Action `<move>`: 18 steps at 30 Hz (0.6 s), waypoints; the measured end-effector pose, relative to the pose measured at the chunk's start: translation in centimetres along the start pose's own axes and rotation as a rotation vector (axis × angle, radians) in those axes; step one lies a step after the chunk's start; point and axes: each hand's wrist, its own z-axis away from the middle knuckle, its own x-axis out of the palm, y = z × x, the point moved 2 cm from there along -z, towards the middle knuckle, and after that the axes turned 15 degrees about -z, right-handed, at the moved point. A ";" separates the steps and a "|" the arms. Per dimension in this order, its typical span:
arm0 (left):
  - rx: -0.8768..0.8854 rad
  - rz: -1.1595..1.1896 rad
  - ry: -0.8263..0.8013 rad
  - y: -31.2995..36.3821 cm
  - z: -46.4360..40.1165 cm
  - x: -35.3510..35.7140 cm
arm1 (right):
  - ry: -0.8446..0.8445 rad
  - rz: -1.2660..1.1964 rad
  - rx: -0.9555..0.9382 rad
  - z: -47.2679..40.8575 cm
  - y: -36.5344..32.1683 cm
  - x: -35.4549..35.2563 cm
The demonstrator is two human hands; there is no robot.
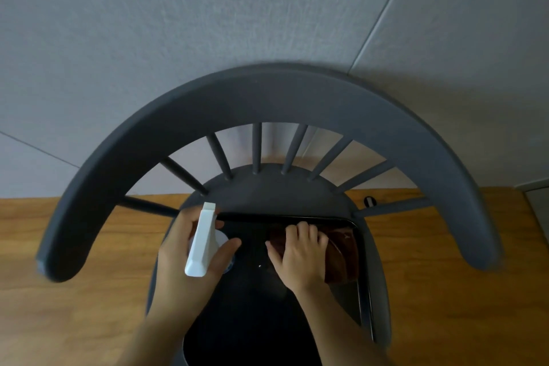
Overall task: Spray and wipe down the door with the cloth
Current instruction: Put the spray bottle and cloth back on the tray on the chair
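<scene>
My left hand [190, 249] is wrapped around a white spray bottle [203, 242], seen from above with its nozzle pointing away from me, over the left part of a black tray [364, 291]. My right hand [300, 255] lies flat on a dark brown cloth [341, 255] that sits in the tray's far right corner; fingers press on the cloth's left half. The tray rests on the seat of a dark grey chair [267, 98]. No door is clearly visible; a pale panel edge [537, 211] shows at the far right.
The chair's curved backrest and spindles arch over the tray between me and the grey textured wall [178, 24]. Wooden floor [74, 291] spreads left and right of the chair. A small black and white object [370, 201] lies on the floor behind the chair.
</scene>
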 end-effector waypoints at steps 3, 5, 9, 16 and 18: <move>0.066 -0.008 0.019 0.2 -0.3 -0.4 | -0.014 -0.008 0.021 -0.7 -0.4 0.1; 0.054 -0.013 0.008 0.3 0.1 -0.6 | -0.020 -0.014 0.027 -0.5 -0.6 -0.3; -0.011 0.031 -0.025 0.3 1.1 -0.9 | -0.014 0.015 -0.016 0.9 1.2 -1.9; -0.138 0.049 -0.052 -0.8 3.5 -1.5 | -0.065 0.100 0.033 3.0 3.4 -4.2; -0.179 0.026 -0.059 -1.4 4.6 -0.8 | -0.089 0.116 0.043 3.2 4.0 -4.6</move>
